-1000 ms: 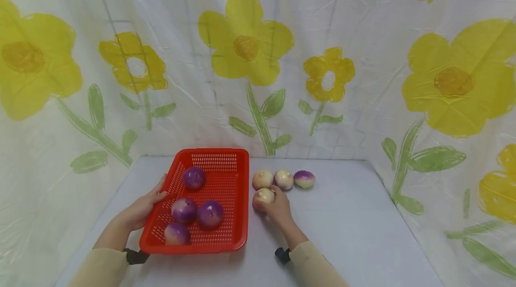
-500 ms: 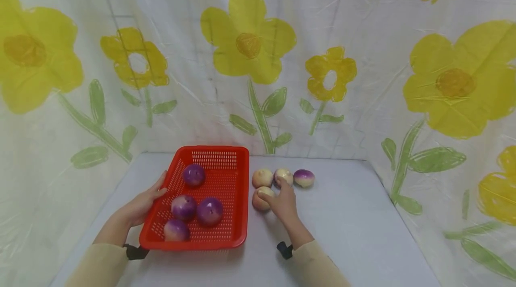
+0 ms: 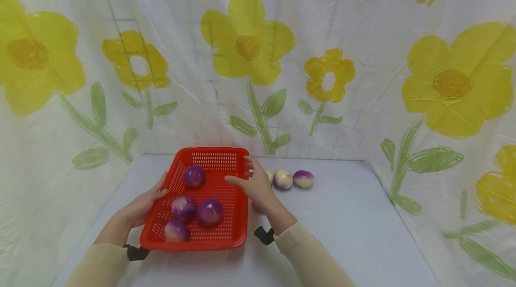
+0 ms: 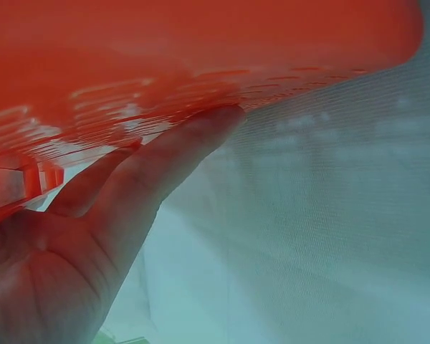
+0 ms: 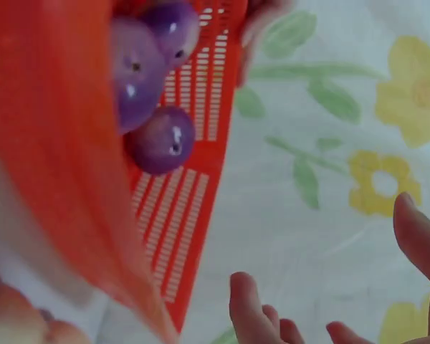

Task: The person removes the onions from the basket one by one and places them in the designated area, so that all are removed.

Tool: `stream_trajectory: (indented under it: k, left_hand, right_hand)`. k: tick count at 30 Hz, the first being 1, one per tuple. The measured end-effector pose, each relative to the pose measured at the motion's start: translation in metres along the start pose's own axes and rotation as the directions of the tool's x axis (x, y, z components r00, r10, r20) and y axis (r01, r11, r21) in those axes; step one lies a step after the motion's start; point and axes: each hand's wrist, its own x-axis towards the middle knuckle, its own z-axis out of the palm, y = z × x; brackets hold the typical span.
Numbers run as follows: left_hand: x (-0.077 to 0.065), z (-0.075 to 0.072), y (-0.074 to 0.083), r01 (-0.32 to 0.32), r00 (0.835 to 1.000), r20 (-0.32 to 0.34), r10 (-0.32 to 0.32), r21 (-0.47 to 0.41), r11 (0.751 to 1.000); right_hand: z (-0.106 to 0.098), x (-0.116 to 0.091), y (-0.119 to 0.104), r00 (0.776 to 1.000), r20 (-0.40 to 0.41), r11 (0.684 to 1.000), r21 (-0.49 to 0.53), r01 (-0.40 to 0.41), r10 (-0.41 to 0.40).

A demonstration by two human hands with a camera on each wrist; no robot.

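Note:
A red plastic basket point(image 3: 217, 246) holds several purple-and-cream turnips point(image 3: 210, 212). My left hand point(image 3: 139, 206) grips its left side, thumb at the rim and fingers along the outside. In the left wrist view, the straight fingers point(image 4: 165, 161) lie against the basket's slotted underside. My right hand point(image 3: 260, 186) is at the right rim, fingers spread and thumb over the inside, holding nothing. A pale turnip point(image 3: 283, 179) and a purple-topped turnip point(image 3: 304, 179) lie on the table to its right. Two more turnips are largely hidden behind this hand.
The white table point(image 3: 342, 224) meets a white curtain point(image 3: 193, 112) printed with yellow flowers at the back and sides. Black wrist straps point(image 3: 264, 235) show at both sleeves. The basket stands on the table's left half.
My right hand has left the near pale turnip, touched the back ones, then moved left to the basket's right rim with its fingers spread. The left hand and basket stay put.

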Motion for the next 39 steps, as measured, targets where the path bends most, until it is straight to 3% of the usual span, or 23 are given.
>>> stream_trajectory:
  k: [5, 14, 20, 26, 28, 32, 39]
  left_hand:
    - [0.002, 0.001, 0.0, 0.002, 1.0, -0.018, -0.002, 0.023, 1.0]
    - [0.001, 0.001, -0.001, 0.007, 1.0, -0.018, -0.007, 0.013, 1.0]
    - [0.001, 0.0, -0.002, 0.003, 1.0, -0.019, -0.003, 0.006, 1.0]
    - [0.001, -0.001, -0.003, -0.021, 1.0, 0.019, 0.021, 0.0, 1.0]
    - [0.001, -0.001, -0.003, -0.024, 0.999, 0.029, 0.025, -0.01, 1.0]
    - [0.001, -0.001, -0.003, -0.023, 0.999, 0.03, 0.024, -0.018, 1.0]
    - [0.0, 0.0, -0.002, 0.004, 1.0, -0.012, -0.004, -0.007, 1.0]
  right_hand:
    - [0.026, 0.013, -0.006, 0.998, 0.055, 0.999, -0.038, -0.003, 0.005]
    - [0.071, 0.033, 0.008, 0.98, 0.136, 0.983, -0.133, -0.126, 0.145]
    - [0.079, 0.043, 0.021, 0.935, 0.235, 0.951, -0.224, -0.214, 0.266]
    - [0.084, 0.043, 0.032, 0.878, 0.355, 0.915, -0.353, -0.193, 0.322]
    - [0.087, 0.041, 0.034, 0.872, 0.369, 0.909, -0.376, -0.178, 0.323]
    - [0.091, 0.037, 0.031, 0.891, 0.341, 0.916, -0.365, -0.169, 0.3]
    - [0.085, 0.035, 0.011, 0.917, 0.315, 0.953, -0.252, -0.169, 0.246]
